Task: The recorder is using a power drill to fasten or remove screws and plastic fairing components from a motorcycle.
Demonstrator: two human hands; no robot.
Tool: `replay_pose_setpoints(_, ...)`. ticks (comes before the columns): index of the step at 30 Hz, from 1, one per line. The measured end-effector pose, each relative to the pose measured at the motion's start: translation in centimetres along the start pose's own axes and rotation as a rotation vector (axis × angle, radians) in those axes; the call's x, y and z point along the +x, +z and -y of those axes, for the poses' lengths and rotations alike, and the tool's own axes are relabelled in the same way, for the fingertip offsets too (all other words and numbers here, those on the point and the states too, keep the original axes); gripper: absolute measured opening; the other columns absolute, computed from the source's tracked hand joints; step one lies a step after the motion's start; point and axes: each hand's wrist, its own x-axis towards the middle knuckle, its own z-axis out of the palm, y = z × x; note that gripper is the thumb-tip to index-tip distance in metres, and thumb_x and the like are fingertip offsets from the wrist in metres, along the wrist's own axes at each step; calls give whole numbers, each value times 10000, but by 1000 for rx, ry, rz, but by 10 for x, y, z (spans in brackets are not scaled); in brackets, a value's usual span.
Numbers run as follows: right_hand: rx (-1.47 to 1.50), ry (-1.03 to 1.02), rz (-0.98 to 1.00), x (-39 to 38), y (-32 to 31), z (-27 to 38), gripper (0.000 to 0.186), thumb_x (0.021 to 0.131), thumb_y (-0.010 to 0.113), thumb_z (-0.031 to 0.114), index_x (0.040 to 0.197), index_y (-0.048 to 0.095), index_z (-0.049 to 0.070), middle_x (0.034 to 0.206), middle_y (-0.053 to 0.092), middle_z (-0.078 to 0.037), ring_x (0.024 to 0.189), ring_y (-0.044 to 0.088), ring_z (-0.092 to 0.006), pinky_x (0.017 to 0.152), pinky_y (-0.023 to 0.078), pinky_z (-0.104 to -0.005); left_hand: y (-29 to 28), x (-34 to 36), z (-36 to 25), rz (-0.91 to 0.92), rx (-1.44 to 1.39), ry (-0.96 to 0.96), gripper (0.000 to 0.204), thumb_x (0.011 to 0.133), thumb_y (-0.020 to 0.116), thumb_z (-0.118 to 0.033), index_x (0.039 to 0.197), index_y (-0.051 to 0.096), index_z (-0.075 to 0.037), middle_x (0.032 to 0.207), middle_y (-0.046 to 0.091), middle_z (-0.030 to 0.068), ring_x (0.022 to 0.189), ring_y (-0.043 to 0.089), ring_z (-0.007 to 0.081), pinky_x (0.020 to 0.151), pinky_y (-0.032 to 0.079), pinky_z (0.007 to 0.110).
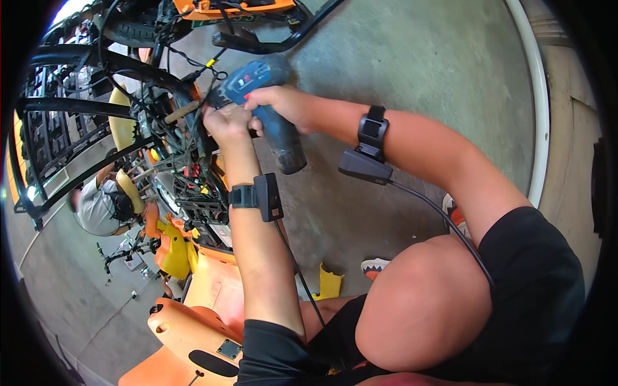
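A blue and black cordless drill [255, 75] is in my right hand [282, 105], whose fingers wrap round its grip. Its front end points left, toward the black metal frame [119, 61] of a stripped vehicle. My left hand [226, 122] is right by the drill's front end, against the frame and its wires. Its fingers are curled, and what they hold is hidden. Beside that hand runs a tangle of exposed wiring [187, 145]. A thin brownish rod [182, 112] sticks out next to my left fingers.
Orange body panels [212, 283] stand at the lower left. Another orange vehicle part [238, 8] and a black bent tube [283, 44] are at the top. A yellow piece [329, 283] lies on the concrete floor [412, 58]. Another person [100, 209] works beyond the frame, at left.
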Motion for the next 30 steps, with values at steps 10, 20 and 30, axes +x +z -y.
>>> replay_pose_setpoints(10,10,10,17,-96,-54,17,330,789,576,232,1027,583,3,788,612,-75,632,575,-149,649,501,-304,22,-61,76,-25,-566,-215,200,947,425,-237,819,514,-111,641,423,-12,545,389,132,533,348,284)
replay_pose_setpoints(20,-874,-126,-295,-172,-48,55,242,749,643,11,988,604,1,837,634,-42,716,599,-97,673,496,-281,34,-154,128,145,-886,-380,162,786,461,-42,931,528,-19,827,552,88,659,498,199,554,395,294)
replay_pose_setpoints(30,-2195,-295,-639,-232,-82,43,817,708,672,119,1388,277,-104,1039,584,-251,936,603,-423,784,492,-482,41,-207,3,389,-119,-469,259,981,484,-305,894,546,-69,678,468,-27,529,406,75,438,297,230)
